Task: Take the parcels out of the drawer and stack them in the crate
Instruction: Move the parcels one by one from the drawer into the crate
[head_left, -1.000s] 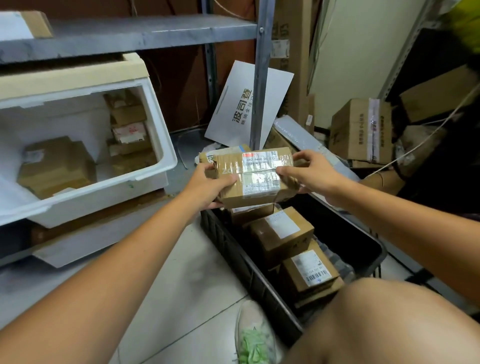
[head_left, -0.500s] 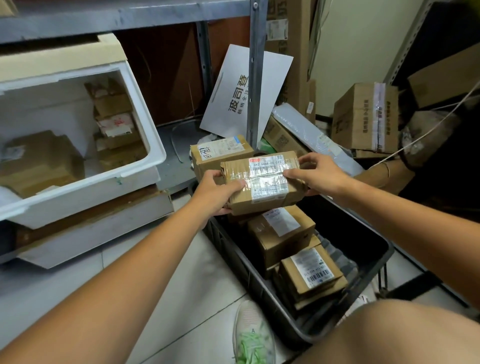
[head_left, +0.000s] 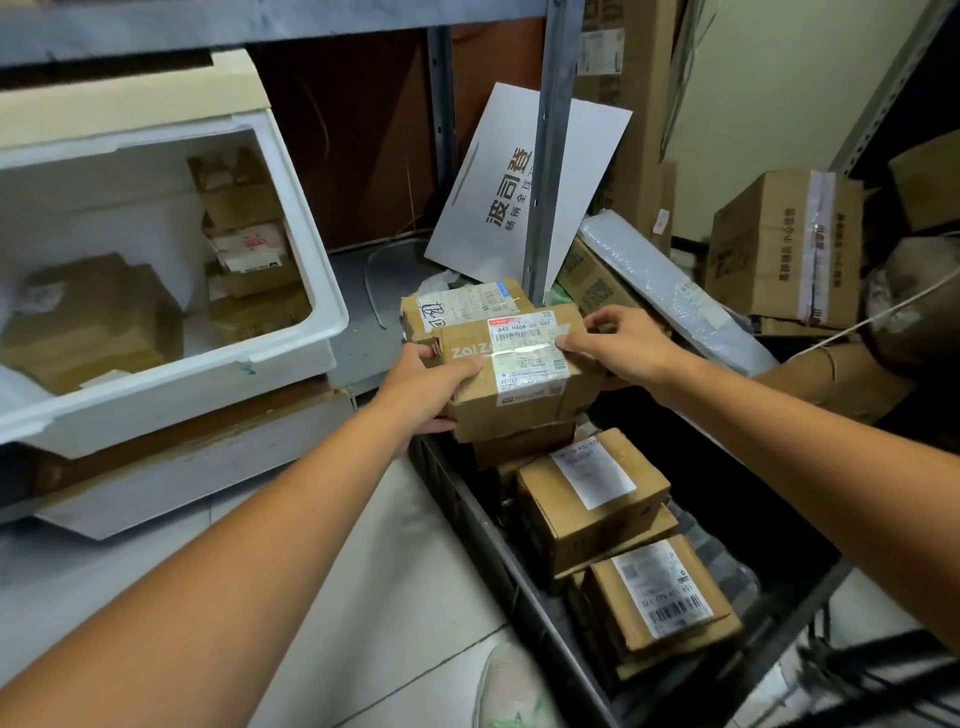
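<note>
— Parcel (head_left: 511, 374) with the taped white label: where is it from where you stand?
— Middle of the frame, over the far end of the dark crate (head_left: 467, 499). The left hand (head_left: 426, 387) grips its near left corner, thumb on top and fingers curled underneath. The right hand (head_left: 618, 345) holds the right end, fingers over the top by the label's edge. Both hands are clamped on that one box, one at each end.
— Is it resting on anything?
— Another brown box (head_left: 519, 444) sits right under it in the crate, but I can't tell whether they touch.
— What else is in the crate?
— Two more labelled parcels, one (head_left: 587, 493) just below centre and one (head_left: 660, 597) at lower right. Each lies on other cardboard, in a row along the crate's left wall.
— And the drawer?
— The white drawer (head_left: 317, 270) stands open at upper left. It has a large brown parcel (head_left: 93, 317) on its left side and a pile of smaller ones (head_left: 244, 249) against its right wall.
— Behind the hands?
— A handwritten box (head_left: 457, 306) just behind the held one, a grey shelf post (head_left: 545, 156), and a white board (head_left: 519, 192) with printed characters leaning behind the post
</note>
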